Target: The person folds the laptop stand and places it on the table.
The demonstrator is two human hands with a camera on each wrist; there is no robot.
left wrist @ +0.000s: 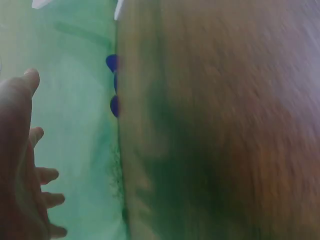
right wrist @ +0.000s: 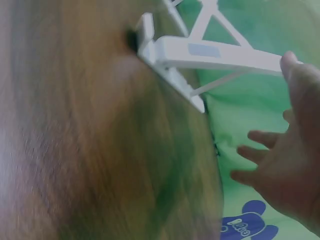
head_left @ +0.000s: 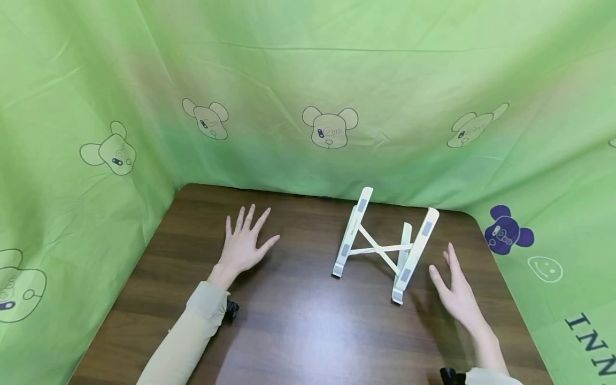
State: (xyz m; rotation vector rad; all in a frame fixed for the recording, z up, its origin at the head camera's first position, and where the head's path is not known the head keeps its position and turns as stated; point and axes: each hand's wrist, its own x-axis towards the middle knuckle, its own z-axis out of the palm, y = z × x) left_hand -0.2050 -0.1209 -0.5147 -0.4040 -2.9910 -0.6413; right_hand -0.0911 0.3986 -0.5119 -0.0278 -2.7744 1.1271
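Note:
A white folding laptop stand (head_left: 380, 248) is set up on the brown table, its two sloping arms joined by crossed bars. Grey pads line the arms. To its left, my left hand (head_left: 243, 246) is spread flat with fingers apart, holding nothing. My right hand (head_left: 457, 294) is just right of the stand, fingers extended and thumb apart, also holding nothing. In the right wrist view, the right thumb overlaps the upper end of the stand's near arm (right wrist: 225, 55). The left wrist view has the left hand (left wrist: 25, 165) at its left edge, with fingers spread.
The wood-grain table (head_left: 298, 321) has rounded far corners. Green cloth (head_left: 269, 69) with printed bear heads hangs behind it and along both sides. Each wrist carries a small black device, the left one (head_left: 232, 309) beside a pale sleeve (head_left: 185, 337).

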